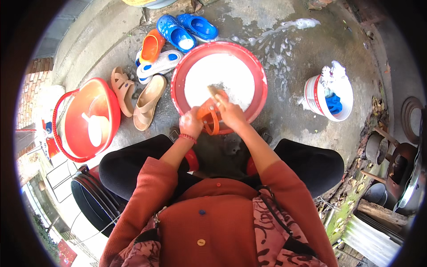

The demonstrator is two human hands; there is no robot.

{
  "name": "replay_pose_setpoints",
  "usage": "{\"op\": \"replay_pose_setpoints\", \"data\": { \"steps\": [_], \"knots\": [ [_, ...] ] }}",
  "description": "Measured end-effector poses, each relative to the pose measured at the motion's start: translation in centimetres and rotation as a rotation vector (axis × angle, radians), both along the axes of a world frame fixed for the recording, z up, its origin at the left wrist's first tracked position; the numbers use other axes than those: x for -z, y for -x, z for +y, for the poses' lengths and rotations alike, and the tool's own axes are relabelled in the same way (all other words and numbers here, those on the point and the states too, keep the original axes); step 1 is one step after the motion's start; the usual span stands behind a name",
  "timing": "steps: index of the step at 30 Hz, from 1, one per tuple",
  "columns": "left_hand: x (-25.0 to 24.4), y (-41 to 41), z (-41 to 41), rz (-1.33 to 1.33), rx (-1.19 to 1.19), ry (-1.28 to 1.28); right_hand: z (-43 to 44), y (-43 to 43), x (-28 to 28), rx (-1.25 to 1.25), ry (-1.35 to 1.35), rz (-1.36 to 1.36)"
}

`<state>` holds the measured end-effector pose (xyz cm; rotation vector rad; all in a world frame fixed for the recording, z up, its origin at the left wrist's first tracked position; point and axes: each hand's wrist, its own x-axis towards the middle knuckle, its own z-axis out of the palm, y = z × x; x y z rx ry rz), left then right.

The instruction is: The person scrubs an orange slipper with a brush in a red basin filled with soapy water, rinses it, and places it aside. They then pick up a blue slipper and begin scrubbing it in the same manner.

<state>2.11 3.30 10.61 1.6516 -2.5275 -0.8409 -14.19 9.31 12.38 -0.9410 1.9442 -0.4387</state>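
My left hand (191,122) grips an orange clog (211,113) with a heel strap, over the near side of a red plastic basin (261,83). White suds (218,71) fill the basin. In my right hand (231,113) is a scrubbing brush (213,90), partly hidden by my fingers and pressed near the clog's far end. Foam clings to the back of my left hand. Beyond the basin's left rim lie a second orange clog (151,46), blue clogs (175,31) with foam on them, and an overturned white-soled shoe (160,66).
Beige sandals (148,103) lie to the left, beside a red bucket (111,110) holding a white dipper (95,130). On the right, a white pail (313,95) contains a blue cloth (333,103). Suds streak the wet concrete (283,63). Pots and wood line the far right.
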Motion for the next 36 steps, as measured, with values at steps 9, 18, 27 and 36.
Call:
{"op": "replay_pose_setpoints", "data": {
  "steps": [9,18,27,36],
  "knots": [
    [-0.6,0.6,0.5,0.137,0.069,0.059,1.5,-2.3,-2.3,-0.1,0.165,0.037],
    [-0.1,0.8,0.2,-0.003,0.077,0.003,0.0,-1.0,-3.2,-0.007,-0.025,-0.048],
    [0.2,1.7,0.7,0.127,0.293,0.089,0.8,3.1,3.0,0.019,0.035,0.116],
    [-0.2,2.1,1.2,0.061,0.458,0.098,1.5,3.8,4.0,0.004,-0.01,0.172]
  ]
}}
